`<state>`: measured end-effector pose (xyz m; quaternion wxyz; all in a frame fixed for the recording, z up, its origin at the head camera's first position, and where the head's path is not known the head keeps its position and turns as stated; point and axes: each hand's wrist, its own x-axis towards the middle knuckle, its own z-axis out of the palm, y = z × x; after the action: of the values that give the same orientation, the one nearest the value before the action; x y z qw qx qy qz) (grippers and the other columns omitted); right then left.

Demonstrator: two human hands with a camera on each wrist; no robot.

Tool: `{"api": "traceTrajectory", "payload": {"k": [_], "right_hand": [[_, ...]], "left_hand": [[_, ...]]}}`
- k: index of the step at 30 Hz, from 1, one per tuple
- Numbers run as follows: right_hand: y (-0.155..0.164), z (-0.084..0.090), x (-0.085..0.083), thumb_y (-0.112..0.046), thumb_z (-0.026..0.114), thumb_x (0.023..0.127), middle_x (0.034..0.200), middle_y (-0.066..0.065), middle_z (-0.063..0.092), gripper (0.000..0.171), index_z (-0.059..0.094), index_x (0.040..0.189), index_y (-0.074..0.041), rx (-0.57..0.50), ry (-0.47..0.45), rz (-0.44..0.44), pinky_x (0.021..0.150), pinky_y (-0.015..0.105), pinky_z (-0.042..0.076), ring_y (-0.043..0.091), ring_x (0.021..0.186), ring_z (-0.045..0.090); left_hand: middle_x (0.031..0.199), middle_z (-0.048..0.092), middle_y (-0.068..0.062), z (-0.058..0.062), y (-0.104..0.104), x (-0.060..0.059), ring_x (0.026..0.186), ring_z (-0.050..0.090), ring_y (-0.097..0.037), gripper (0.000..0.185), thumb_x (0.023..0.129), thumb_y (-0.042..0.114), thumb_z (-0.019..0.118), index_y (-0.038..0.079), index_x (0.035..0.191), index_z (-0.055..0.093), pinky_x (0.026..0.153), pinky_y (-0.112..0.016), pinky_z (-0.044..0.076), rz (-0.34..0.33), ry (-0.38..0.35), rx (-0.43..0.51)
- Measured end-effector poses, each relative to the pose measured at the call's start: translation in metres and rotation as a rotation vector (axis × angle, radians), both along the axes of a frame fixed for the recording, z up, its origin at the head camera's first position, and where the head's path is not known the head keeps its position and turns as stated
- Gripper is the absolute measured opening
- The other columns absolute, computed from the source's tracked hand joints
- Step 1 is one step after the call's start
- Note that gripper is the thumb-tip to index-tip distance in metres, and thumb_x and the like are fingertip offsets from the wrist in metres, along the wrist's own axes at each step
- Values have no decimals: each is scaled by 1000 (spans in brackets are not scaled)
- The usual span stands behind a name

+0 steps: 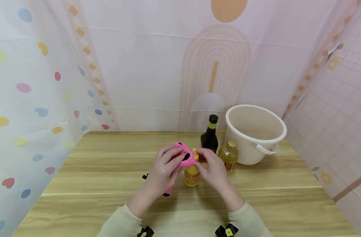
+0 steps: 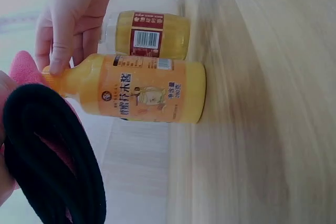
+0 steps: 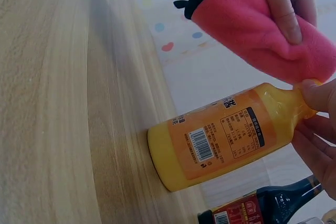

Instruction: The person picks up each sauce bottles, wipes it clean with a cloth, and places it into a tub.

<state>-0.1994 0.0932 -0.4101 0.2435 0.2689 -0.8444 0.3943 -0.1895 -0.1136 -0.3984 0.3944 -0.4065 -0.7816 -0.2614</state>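
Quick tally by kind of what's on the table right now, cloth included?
Bottles: 3 — yellow sauce bottle, dark sauce bottle, amber oil bottle
Buckets: 1 — white bucket
Cloths: 1 — pink cloth, gripped by the left hand; the right hand pinches the yellow bottle's top
Total: 5
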Motion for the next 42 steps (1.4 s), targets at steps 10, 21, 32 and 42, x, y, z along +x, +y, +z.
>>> {"api": "traceTrajectory", "payload": {"k": [10,21,32,42], "right_hand": [[0,0,1,1,78,82,110,9,66,34,64,113,-5,-11,11,-13,81,33,56,21,93,67],[-1,2,1,0,78,82,110,9,66,34,64,113,-4,-2,14,-28,80,32,56,21,93,67],[-2,2,1,-5,79,81,106,8,66,35,64,113,-4,-10,-5,-16,79,29,56,20,93,67],[-2,-1,1,-5,81,80,103,7,66,35,64,111,-4,-5,30,-33,77,30,57,19,89,68]], "left_hand": [[120,65,-15,-10,7,-1,112,55,-35,32,72,-5,82,-1,103,74,92,-44,50,25,-106,73],[117,68,-13,-17,6,3,108,57,-33,30,70,-8,80,2,98,75,90,-43,51,38,-172,78],[119,68,-11,-20,-1,6,113,56,-32,32,70,-8,81,4,99,75,93,-43,51,63,-244,-6],[118,68,-11,-23,1,10,111,55,-33,29,72,-3,83,4,99,76,93,-43,51,96,-219,-56]]}}
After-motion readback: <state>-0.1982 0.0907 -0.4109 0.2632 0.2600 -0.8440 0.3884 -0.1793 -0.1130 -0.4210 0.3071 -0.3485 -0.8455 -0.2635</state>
